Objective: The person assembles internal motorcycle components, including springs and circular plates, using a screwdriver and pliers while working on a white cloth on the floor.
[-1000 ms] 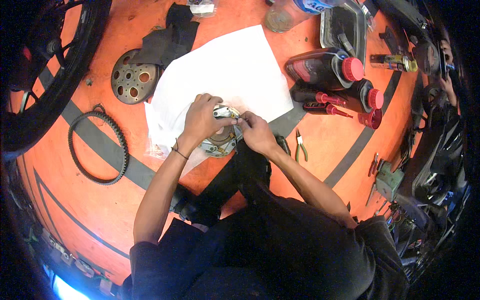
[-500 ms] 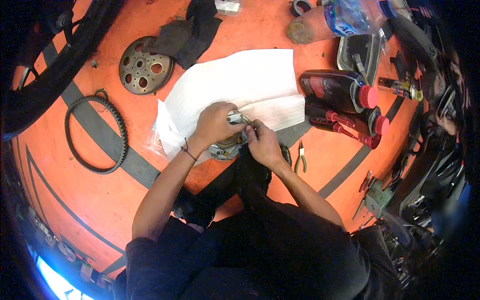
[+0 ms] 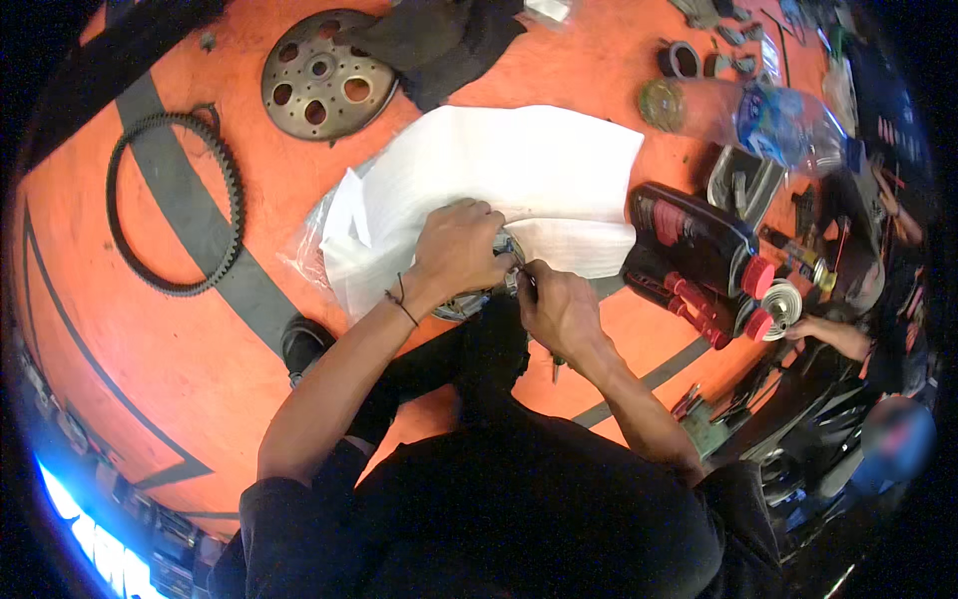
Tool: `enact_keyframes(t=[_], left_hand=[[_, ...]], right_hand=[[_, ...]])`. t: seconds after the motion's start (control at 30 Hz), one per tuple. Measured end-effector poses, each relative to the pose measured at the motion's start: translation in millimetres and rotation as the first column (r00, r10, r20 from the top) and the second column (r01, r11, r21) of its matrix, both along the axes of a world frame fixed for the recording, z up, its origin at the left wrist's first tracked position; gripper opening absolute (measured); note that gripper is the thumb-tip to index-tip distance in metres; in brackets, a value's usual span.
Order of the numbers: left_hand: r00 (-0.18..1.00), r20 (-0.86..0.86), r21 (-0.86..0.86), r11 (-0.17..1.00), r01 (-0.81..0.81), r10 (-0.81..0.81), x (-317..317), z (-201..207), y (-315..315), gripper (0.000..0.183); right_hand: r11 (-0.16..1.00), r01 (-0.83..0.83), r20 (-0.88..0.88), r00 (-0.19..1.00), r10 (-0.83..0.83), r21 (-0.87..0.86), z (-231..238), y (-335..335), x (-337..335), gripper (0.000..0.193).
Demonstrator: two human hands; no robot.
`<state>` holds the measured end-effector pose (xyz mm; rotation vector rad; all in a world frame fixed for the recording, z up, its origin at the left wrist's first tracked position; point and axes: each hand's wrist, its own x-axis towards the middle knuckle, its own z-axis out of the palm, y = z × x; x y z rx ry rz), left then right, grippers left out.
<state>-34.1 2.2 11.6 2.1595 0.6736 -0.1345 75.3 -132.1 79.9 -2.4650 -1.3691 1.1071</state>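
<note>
My left hand (image 3: 461,250) is closed around the edge of a greyish metal part (image 3: 508,250), fingers over the top and thumb toward me. Close against its right side, my right hand (image 3: 561,307) pinches at the same part, thumb and index finger together. Whatever lies between those fingertips is too small to make out. Below my left hand shows the rim of a round metal assembly (image 3: 461,305), mostly covered by hand and forearm. White foam sheeting (image 3: 499,160) lies underneath and beyond it.
A toothed drive belt (image 3: 235,200) and a perforated metal disc (image 3: 319,90) lie left, by a dark cloth (image 3: 439,50). Dark bottles with red caps (image 3: 689,225) and a plastic bottle (image 3: 778,125) lie right. A co-worker's hand (image 3: 833,334) reaches toward a round silver part (image 3: 781,307).
The view has shifted. Both my hands stay at the metal part. The co-worker's hand and a round silver part now show beside the red-capped bottles. The pliers are mostly hidden behind my right arm.
</note>
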Motion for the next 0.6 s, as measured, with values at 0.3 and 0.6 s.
enact_keyframes(t=[0.3,0.6], left_hand=[[0.997,-0.04,-0.001,0.998,0.062,-0.062,-1.3,-4.6,3.3,0.034],[0.998,0.052,-0.042,0.999,0.024,-0.022,-5.2,-9.9,-1.8,0.041]], right_hand=[[0.867,-0.479,0.153,0.875,0.459,0.139,61.4,99.9,20.9,0.007],[0.98,-0.076,-0.15,0.988,0.048,-0.185,49.0,38.5,49.8,0.021]])
